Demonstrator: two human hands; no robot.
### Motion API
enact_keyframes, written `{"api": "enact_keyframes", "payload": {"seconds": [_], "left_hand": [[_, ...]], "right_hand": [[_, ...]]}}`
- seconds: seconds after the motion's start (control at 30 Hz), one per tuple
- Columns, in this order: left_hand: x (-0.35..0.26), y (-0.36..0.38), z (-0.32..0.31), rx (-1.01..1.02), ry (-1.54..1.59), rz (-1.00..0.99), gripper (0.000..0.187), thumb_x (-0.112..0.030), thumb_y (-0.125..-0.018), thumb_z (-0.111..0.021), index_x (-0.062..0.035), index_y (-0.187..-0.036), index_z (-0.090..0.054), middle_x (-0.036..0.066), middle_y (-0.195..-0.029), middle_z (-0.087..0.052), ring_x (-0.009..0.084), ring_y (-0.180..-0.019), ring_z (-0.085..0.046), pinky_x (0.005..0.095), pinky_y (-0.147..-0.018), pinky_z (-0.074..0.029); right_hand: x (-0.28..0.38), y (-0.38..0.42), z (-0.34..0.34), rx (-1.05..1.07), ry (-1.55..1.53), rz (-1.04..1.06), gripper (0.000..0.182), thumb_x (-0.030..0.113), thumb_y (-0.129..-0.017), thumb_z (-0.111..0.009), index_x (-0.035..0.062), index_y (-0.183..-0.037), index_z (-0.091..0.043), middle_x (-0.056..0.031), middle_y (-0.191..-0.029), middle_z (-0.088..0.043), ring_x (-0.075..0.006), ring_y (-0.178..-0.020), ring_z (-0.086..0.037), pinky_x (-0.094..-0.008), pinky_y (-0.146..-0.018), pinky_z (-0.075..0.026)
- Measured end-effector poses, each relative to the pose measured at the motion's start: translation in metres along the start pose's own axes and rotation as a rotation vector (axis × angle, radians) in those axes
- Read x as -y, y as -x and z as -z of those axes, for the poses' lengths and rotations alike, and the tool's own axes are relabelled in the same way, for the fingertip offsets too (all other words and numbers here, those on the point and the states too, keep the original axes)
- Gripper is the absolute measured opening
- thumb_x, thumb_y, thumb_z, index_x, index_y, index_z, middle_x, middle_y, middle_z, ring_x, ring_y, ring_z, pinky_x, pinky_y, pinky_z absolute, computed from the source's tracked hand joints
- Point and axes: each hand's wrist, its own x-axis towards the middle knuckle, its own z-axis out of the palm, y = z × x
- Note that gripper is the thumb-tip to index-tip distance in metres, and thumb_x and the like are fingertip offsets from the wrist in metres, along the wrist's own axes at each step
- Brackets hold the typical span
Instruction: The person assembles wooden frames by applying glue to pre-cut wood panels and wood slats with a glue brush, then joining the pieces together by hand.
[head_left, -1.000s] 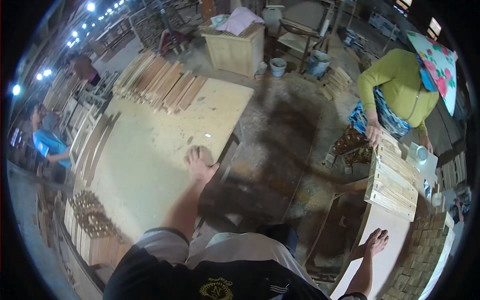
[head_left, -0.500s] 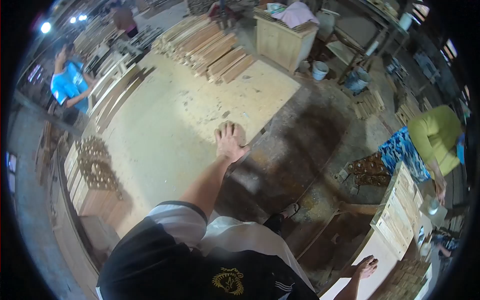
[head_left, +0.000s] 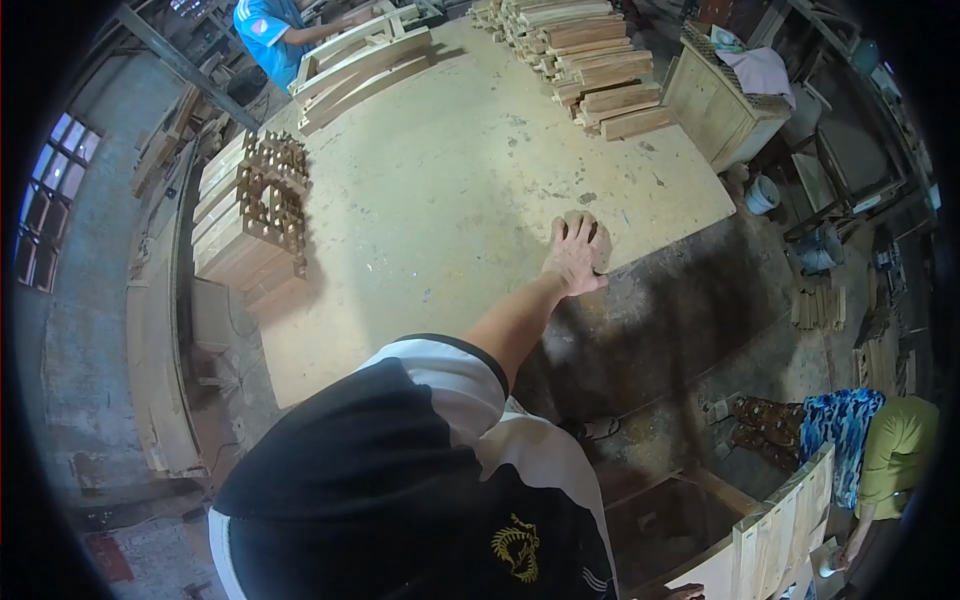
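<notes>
My left hand [head_left: 577, 255] rests palm down near the edge of a large pale worktable [head_left: 420, 200], fingers spread, with nothing in them. Its thumb points toward the table's edge. Only a sliver of my right hand [head_left: 686, 592] shows at the bottom of the view, by a light wooden panel [head_left: 775, 535]. The fingers there are mostly cut off, so whatever they may hold is hidden.
Wooden strips [head_left: 590, 60] lie piled at the table's far side. Slotted wood pieces [head_left: 250, 220] are stacked at the left, curved frames [head_left: 365, 65] by a person in blue [head_left: 268, 40]. A person in a green top [head_left: 895, 450] bends at right. A cabinet [head_left: 715, 105] stands beyond.
The view has swung left, so the table and my left hand appear further right. My left hand stays on the tabletop. My right hand has mostly slipped out of the bottom of the picture.
</notes>
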Motion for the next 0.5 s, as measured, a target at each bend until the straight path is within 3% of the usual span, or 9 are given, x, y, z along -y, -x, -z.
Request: {"api": "enact_keyframes", "payload": {"seconds": [0.5], "left_hand": [[-0.012, -0.007, 0.016, 0.066, -0.03, 0.018, 0.097, -0.053, -0.072, -0.076, -0.0048, -0.147, -0.038, 0.02, -0.149, -0.036, 0.0362, -0.143, -0.027, 0.0596, -0.114, -0.018]], "right_hand": [[-0.008, -0.017, 0.006, -0.181, 0.103, 0.008, 0.03, 0.036, -0.095, -0.056, 0.0147, -0.115, -0.064, -0.017, -0.107, -0.067, -0.0358, -0.085, -0.062, -0.0487, -0.067, -0.05]]}}
